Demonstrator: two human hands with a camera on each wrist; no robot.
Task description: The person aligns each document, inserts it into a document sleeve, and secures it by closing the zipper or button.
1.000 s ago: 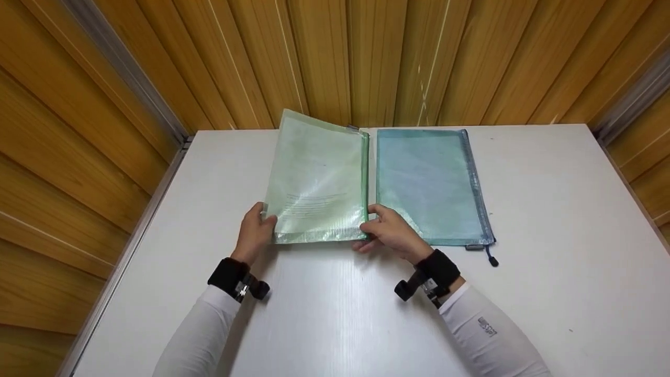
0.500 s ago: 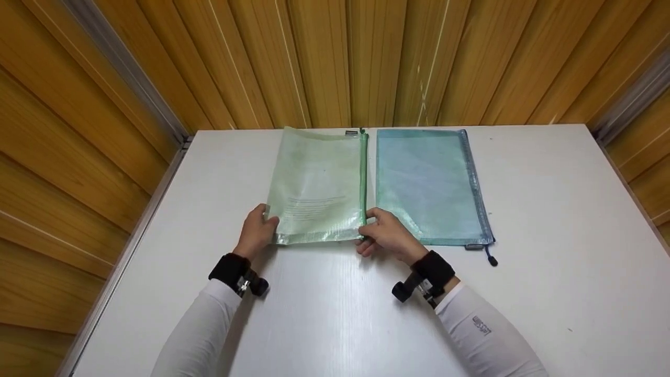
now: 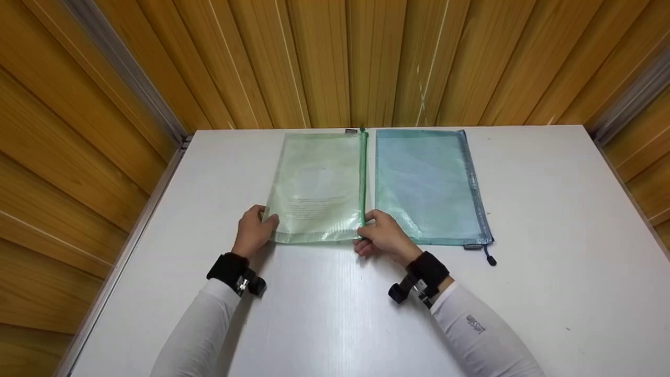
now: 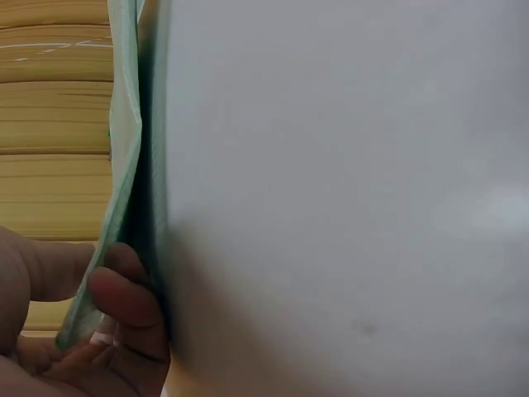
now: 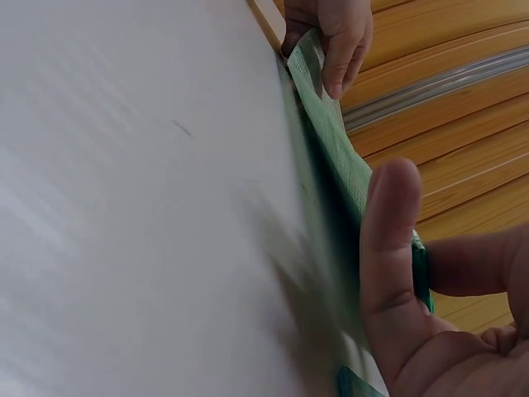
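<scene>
A pale green translucent zip pouch [image 3: 319, 178] with a green zipper along its right side lies towards the table's far edge. My left hand [image 3: 253, 230] pinches its near left corner, thumb on top and fingers beneath. At the near right corner, by the zipper end, my right hand [image 3: 384, 235] pinches it too. Both wrist views show the pouch's near edge raised a little off the table, with a dark gap under it. Just right of it a blue zip pouch [image 3: 424, 183] lies flat, its dark zipper down the right side and a puller hanging at the near corner.
The white table [image 3: 314, 314] ends at the back against a wood-patterned wall [image 3: 335, 63]. Metal frame strips [image 3: 125, 68] run up the corner at the left. Black camera straps [image 3: 227, 268] sit on both wrists.
The green pouch's far end has come down from a tilt to lie along the table. Both hands keep their grip at the near corners, shifting only slightly. The blue pouch stays put.
</scene>
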